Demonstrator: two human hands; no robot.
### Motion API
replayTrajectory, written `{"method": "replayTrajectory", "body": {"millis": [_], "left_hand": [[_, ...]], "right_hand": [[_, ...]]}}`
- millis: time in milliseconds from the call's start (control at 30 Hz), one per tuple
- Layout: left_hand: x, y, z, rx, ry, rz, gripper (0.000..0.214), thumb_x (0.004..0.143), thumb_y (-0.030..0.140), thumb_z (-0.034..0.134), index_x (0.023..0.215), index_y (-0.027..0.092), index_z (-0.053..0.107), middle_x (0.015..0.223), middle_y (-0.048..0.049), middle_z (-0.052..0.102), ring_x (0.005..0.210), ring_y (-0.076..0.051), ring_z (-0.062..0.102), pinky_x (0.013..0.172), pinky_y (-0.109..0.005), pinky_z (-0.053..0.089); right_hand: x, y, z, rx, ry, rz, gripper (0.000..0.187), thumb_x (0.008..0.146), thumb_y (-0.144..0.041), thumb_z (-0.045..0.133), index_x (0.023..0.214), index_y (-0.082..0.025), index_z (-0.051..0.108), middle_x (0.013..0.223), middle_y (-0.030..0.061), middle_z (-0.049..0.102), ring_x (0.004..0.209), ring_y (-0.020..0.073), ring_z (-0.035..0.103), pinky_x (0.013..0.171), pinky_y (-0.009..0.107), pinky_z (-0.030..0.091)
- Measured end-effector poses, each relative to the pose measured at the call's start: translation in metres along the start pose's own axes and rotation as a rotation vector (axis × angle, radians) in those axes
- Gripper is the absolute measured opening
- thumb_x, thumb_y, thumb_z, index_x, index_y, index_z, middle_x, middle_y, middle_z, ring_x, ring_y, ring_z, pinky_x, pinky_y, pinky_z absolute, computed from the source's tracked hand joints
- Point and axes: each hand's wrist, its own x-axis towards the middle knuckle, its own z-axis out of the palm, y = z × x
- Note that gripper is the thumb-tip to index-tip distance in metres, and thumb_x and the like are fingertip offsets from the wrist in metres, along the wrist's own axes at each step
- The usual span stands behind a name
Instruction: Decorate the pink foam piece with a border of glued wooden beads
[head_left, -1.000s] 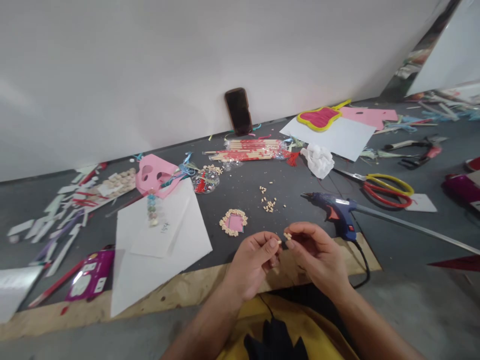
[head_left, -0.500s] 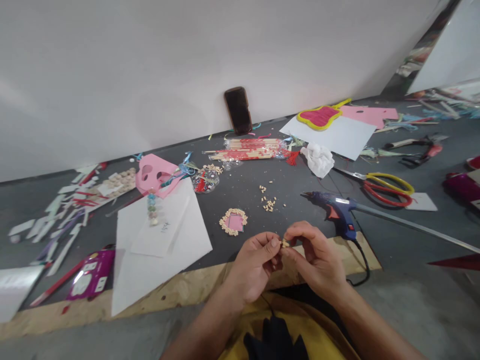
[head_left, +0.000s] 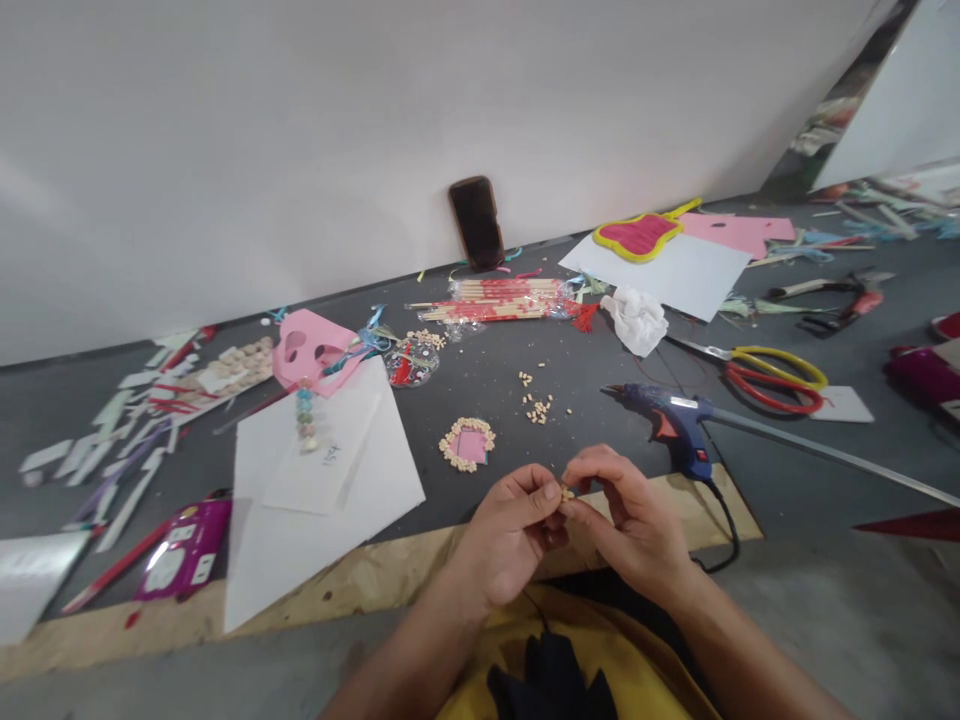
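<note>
The left hand (head_left: 514,535) and right hand (head_left: 634,515) meet over the counter (head_left: 487,370), each grip pinched closed on small pale beads (head_left: 567,494), probably for steadiness. Loose beads (head_left: 538,410) and the glue gun (head_left: 684,420) lie near, presumably for easy reach.

Beyond the grip and slightly to its left, stick packets (head_left: 510,300) are laid flat; farther off, a dark phone (head_left: 478,222) is propped against the pale wall (head_left: 262,150). Beyond and right of the grip, crumpled white tissue (head_left: 636,320), scissors (head_left: 724,355) and pliers (head_left: 862,303) are scattered. Left of the grip, white paper (head_left: 285,545) is spread, bordered farther left by a purple packet (head_left: 196,540).
</note>
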Motion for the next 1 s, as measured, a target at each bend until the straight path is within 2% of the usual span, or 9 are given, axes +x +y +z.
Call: {"method": "replayTrajectory", "body": {"millis": [167,567,800,1000], "left_hand": [[0.0006,0.0014,0.0004,0.028,0.017,-0.003,0.029,0.068,0.035,0.079,0.072,0.014,0.059,0.06,0.0026,0.052,0.054,-0.006,0.044,0.054,-0.02,0.034],[0.0005,0.0014,0.0029,0.158,0.078,0.047,0.03,0.066,0.036,0.08,0.065,0.014,0.06,0.056,0.0028,0.05,0.053,-0.007,0.042,0.056,-0.022,0.032],[0.0011,0.0011,0.002,0.109,0.082,0.048,0.028,0.068,0.036,0.079,0.07,0.013,0.061,0.062,0.0014,0.054,0.056,-0.007,0.044,0.059,-0.022,0.035],[0.0021,0.001,0.0003,0.18,0.101,0.071,0.031,0.066,0.04,0.08,0.068,0.013,0.063,0.057,0.0024,0.052,0.053,-0.007,0.043,0.055,-0.022,0.033]], "right_hand": [[-0.0031,0.0047,0.0024,0.057,0.058,0.035,0.025,0.084,-0.015,0.059,0.104,-0.028,0.054,0.088,0.0006,0.056,0.079,0.0137,0.054,0.071,0.028,0.049],[-0.0034,0.0046,-0.0001,0.009,0.054,0.044,0.018,0.084,-0.02,0.059,0.101,-0.027,0.056,0.086,0.0014,0.058,0.076,0.014,0.056,0.069,0.028,0.051],[-0.005,0.0073,-0.0028,0.04,0.015,0.078,0.036,0.083,-0.025,0.065,0.116,-0.029,0.053,0.105,0.0049,0.058,0.088,0.0151,0.059,0.077,0.029,0.053],[0.0015,0.0035,-0.0075,0.011,-0.036,0.069,0.012,0.087,-0.026,0.058,0.097,-0.024,0.064,0.086,0.0051,0.063,0.079,0.0161,0.06,0.07,0.03,0.052]]}}
